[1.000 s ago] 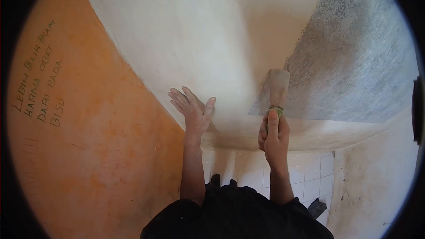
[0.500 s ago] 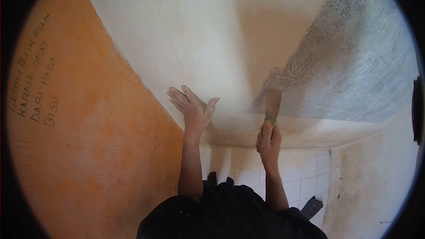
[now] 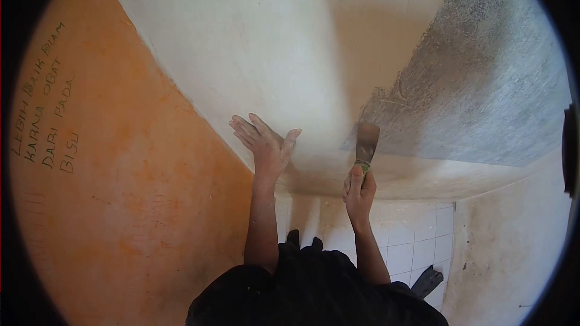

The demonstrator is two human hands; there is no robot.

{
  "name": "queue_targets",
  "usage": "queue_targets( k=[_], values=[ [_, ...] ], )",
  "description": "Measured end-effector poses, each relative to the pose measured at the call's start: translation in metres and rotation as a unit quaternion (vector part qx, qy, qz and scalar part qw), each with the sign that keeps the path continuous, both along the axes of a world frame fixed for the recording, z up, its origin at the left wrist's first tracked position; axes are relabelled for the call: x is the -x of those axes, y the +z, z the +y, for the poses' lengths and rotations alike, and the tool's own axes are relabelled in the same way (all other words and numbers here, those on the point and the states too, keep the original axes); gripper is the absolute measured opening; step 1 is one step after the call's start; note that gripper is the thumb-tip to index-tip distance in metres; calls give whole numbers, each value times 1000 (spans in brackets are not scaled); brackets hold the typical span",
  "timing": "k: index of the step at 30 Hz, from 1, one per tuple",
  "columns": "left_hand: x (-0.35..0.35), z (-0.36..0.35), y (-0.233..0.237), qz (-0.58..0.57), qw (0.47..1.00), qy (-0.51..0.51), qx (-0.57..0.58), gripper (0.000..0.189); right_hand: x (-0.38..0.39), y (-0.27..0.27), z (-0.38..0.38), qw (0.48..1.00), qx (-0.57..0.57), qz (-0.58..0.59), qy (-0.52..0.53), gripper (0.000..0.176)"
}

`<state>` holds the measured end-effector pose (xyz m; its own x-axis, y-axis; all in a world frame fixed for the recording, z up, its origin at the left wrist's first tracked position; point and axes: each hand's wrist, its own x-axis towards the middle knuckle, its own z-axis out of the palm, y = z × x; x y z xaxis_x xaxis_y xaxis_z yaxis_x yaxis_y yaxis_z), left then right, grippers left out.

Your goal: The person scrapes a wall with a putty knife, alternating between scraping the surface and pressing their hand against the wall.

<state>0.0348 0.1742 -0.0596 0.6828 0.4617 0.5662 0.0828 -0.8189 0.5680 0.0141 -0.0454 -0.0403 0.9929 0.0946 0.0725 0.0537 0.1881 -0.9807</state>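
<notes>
My right hand is closed round the green handle of a scraper with a broad metal blade. The blade tip lies over the lower left corner of a rough grey patch on the wall, where the pale coating gives way to bare grey. My left hand is spread against the cream wall, fingers apart and nothing in them. Pale dust shows on its fingertips.
An orange wall with handwritten green lettering stands at the left. Below lies a white tiled floor. A dark object rests on it at the lower right, by a stained pale wall.
My right hand and the scraper have shifted slightly left, and the blade has turned to show more of its face. The left hand stays spread in nearly the same place.
</notes>
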Motion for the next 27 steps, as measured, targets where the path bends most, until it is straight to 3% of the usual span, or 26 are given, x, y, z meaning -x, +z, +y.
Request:
queue_targets(
  k=[8,11,14,17,21,23,24,27],
  values=[
    [1,-1,3,6,1000,0,16,120,-5,16,8,997,30,-55,-36,29],
    [2,-3,4,9,1000,-5,26,120,-22,86,7,996,18,-78,-31,27],
    [3,-3,8,9,1000,-3,25,120,-22,93,5,996,12,-82,-31,27],
    [0,-3,6,9,1000,-1,26,119,-15,5,1,996,19,-76,-51,27],
    [1,-3,6,8,1000,-2,16,118,-11,16,8,999,-28,-25,-28,25],
    [2,-5,6,9,1000,-1,15,118,-19,57,6,997,-18,-79,-10,26],
    [1,-4,8,6,1000,2,14,118,-19,47,4,997,-21,-79,-12,26],
    [-3,-1,0,4,1000,13,2,119,-13,-42,5,993,71,-66,-63,28]
  ],
)
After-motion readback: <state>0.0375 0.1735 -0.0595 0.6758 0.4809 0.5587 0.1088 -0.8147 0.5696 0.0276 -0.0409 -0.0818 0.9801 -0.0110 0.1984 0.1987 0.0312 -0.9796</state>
